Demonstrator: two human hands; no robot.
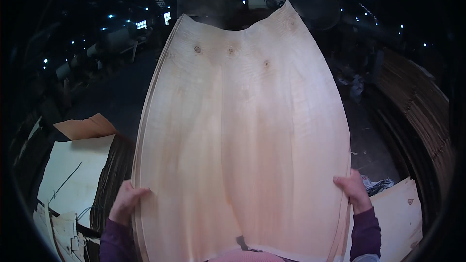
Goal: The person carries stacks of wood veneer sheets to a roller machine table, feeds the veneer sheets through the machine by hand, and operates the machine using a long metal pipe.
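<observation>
A large pale wood veneer sheet [255,134] fills the middle of the view, its far edge wavy and marked by several knots. Along its left side, edges of further sheets show beneath it. My left hand [128,198] grips the left edge, thumb on the top face and fingers hidden behind. On the opposite edge, my right hand [353,189] holds in the same way, its thumb resting on the face. Near my body a small dark mark or piece [241,242] lies on the near end of the sheet.
At left stands a stack of veneer [76,174] with a dark stick across it and broken pieces [65,229] in front. Another knotty sheet [397,211] lies at right, near plastic scraps [378,186]. A tall veneer stack [418,105] curves along the far right.
</observation>
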